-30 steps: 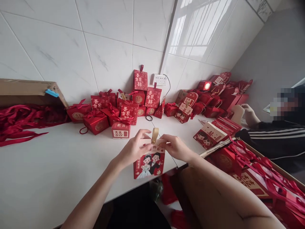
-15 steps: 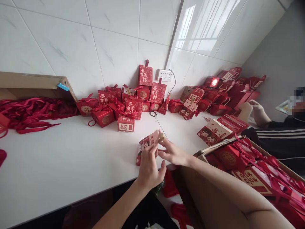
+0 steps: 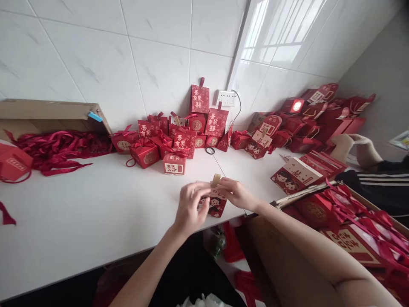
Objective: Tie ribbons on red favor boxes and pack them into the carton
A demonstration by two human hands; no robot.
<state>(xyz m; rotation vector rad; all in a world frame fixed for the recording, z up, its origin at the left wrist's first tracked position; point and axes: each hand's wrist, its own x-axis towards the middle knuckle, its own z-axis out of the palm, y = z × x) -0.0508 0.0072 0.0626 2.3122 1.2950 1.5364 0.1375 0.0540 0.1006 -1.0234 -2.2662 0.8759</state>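
A small red and pale box (image 3: 217, 205) with cartoon figures stands near the table's front edge, a beige ribbon loop (image 3: 216, 179) sticking up from its top. My left hand (image 3: 191, 207) is at the box's left side, fingers bent over its top edge and partly blurred. From the right, my right hand (image 3: 235, 192) pinches the box's top beside the loop. Beyond my hands sits a red box with a white label (image 3: 174, 165).
Red gift boxes (image 3: 145, 154) line the wall. Red ribbons (image 3: 64, 145) fill a carton at left. An open carton of boxes (image 3: 345, 245) stands at right, with flat red packets (image 3: 297, 175) behind it. Another person's hands (image 3: 354, 147) are at far right.
The small box has turned its cartoon face towards me and stands more upright. My hands have shifted, and my right hand is now at its top edge. The view has moved slightly.
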